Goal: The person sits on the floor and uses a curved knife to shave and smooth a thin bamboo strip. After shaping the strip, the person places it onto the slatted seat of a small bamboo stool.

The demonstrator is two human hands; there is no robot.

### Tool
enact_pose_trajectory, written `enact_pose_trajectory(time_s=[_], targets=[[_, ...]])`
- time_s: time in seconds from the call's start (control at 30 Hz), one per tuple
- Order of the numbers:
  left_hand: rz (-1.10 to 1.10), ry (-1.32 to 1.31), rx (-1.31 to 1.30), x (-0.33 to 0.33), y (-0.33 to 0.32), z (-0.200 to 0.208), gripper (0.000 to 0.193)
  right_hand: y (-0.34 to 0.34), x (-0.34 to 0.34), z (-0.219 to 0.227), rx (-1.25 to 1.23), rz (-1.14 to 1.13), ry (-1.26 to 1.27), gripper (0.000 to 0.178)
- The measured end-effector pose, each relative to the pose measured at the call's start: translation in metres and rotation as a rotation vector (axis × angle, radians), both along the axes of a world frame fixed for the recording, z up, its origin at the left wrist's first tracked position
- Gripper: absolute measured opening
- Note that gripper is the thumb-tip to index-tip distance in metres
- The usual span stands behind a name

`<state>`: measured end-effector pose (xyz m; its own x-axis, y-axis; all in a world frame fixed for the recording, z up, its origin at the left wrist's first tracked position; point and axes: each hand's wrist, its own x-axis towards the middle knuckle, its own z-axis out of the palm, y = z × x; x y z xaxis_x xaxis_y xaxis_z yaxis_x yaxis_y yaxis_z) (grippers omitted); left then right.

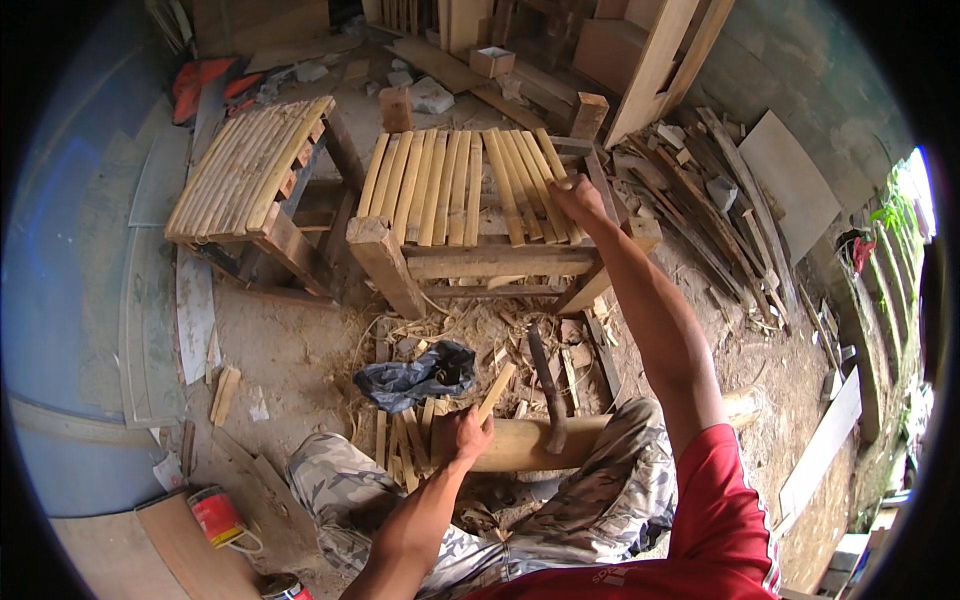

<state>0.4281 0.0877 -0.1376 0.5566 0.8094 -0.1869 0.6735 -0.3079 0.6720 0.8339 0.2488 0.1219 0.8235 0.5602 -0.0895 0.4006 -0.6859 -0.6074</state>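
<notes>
My left hand [470,437] is closed around a short bamboo strip [497,392], which points up and away, above a thick pale pole [515,450] lying across in front of me. My right hand [580,200] reaches to the right side of a wooden frame [500,263]. Its fingers are curled on the rightmost bamboo slat [549,152]; part of the slat is hidden beneath them. Other slats [430,190] lie side by side over the frame, with a gap near the middle. A dark long-handled tool [545,380] rests against the pole.
A similar slatted piece [250,165] stands at the left. A crumpled black plastic bag [415,375] lies between the frame and my legs, among shavings and offcuts. Scrap wood [700,210] is heaped at the right. A red can [215,515] sits at the lower left.
</notes>
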Motion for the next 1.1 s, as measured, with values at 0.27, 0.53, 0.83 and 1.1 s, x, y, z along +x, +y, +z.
enact_pose_trajectory(time_s=[0.27,0.53,0.83,1.1], targets=[[0.040,-0.075,0.164,0.003,-0.005,-0.002,0.039,0.006,0.016,-0.017,0.234,0.070,0.753,0.067],[0.012,-0.105,0.114,0.004,-0.002,0.008,0.037,0.002,0.005,-0.012,0.358,0.111,1.055,0.049],[0.038,-0.140,0.121,0.001,-0.003,0.012,0.036,-0.002,0.000,-0.009,0.365,0.010,0.996,0.045],[0.039,-0.085,0.041,0.000,-0.002,0.011,0.039,0.016,-0.030,0.007,0.196,0.060,0.004,0.070]])
